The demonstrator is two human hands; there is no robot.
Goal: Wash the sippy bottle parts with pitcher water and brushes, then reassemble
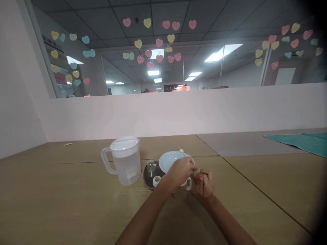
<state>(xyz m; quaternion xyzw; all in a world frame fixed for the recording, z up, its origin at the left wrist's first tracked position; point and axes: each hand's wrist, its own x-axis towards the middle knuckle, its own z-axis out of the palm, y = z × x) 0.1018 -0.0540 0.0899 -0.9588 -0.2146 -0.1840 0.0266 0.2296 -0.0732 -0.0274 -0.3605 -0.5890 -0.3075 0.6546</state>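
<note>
My left hand (pixel 181 170) reaches over the right edge of a white bowl (pixel 166 162), its fingers pinched together. Close beside it, my right hand (pixel 205 183) is curled closed. Between the two hands shows a small, partly clear, greenish item (pixel 195 174); fingers cover most of it, and its kind is unclear. A thin stick with a white round end (pixel 181 151) rests at the bowl's far rim. Below my left wrist stands a clear mug (pixel 181 194), partly hidden by my forearm.
Left of the bowl, a round dark metal tray (pixel 146 182) carries a small clear cup (pixel 150 166) and a white ring-shaped piece (pixel 156 181). A lidded plastic pitcher (pixel 127 166) stands further left. A green cloth (pixel 301 141) lies at the far right of the wooden table (pixel 76 197).
</note>
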